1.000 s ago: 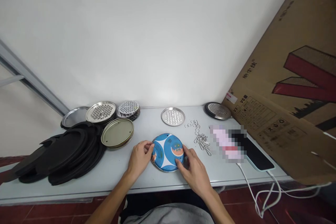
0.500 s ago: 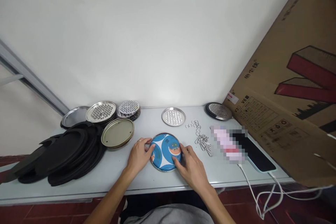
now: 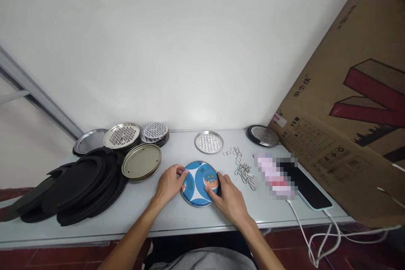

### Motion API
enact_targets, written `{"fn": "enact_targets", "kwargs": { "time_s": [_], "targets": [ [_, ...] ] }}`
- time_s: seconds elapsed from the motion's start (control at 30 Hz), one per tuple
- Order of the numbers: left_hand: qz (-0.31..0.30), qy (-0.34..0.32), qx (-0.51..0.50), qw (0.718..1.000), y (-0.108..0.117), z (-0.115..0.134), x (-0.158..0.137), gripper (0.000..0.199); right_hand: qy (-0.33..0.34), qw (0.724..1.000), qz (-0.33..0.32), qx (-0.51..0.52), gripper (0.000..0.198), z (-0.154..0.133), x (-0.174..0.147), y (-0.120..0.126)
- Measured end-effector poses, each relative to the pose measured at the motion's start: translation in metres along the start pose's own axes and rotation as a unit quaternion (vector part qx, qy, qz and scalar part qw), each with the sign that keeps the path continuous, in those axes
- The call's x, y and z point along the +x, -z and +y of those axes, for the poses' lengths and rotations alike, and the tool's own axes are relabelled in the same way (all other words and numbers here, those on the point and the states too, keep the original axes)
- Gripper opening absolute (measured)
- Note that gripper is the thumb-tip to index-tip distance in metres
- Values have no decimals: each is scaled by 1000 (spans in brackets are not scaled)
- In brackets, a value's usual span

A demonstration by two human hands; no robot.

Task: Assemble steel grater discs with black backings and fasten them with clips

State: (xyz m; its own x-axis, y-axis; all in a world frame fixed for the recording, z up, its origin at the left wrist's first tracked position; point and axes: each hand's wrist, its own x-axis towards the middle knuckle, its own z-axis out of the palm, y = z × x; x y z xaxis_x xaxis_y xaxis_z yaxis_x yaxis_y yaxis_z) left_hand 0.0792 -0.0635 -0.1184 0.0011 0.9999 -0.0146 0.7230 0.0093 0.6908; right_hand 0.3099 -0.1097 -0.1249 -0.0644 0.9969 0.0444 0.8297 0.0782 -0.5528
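A round metal disc with a blue, white and orange print [image 3: 195,192] lies at the front middle of the table, a small hole near its top edge. My left hand [image 3: 171,182] grips its left rim, thumb on the printed face. On the opposite rim, my right hand [image 3: 232,200] has its fingers curled round the edge and its thumb pressed on the print. What lies beneath the disc is hidden. Behind it is a round metal grater plate [image 3: 209,142]. Small rings [image 3: 236,152] and metal clips [image 3: 246,174] lie in a loose heap to the right.
Black round discs [image 3: 91,185] are piled at the left, beside gold-coloured lids [image 3: 141,161] and stacked grater plates [image 3: 122,136]. Another grater disc with a black rim [image 3: 263,135] stands back right. A phone [image 3: 308,187], white cables [image 3: 319,244] and a big carton [image 3: 354,135] take up the right side.
My right thumb has slid slightly left across the print, and my left fingers have shifted a little on the rim. The disc stays in almost the same place.
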Motion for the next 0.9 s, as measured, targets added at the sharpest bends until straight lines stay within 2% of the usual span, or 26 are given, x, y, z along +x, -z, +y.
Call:
{"fn": "enact_targets", "kwargs": {
  "time_s": [0.17,0.27,0.4,0.57,0.8,0.9],
  "targets": [
    [8,-35,-48,998,-2,-4,-5,38,2,996,22,86,50,1,-3,3],
    [13,-40,-50,998,-2,-6,-7,37,1,994,23,105,48,1,-7,4],
    [15,-40,-24,999,-3,-7,-8,32,-1,995,18,97,44,-2,-10,5],
    [28,-54,31,998,-2,-4,-10,24,44,998,28,23,40,-6,-12,3],
    [44,-51,61,996,-1,-3,-6,22,59,996,42,-43,69,-4,-16,-7],
    [44,-49,59,996,-2,-2,-2,21,70,996,44,-40,100,-3,-18,-8]
  ]
}}
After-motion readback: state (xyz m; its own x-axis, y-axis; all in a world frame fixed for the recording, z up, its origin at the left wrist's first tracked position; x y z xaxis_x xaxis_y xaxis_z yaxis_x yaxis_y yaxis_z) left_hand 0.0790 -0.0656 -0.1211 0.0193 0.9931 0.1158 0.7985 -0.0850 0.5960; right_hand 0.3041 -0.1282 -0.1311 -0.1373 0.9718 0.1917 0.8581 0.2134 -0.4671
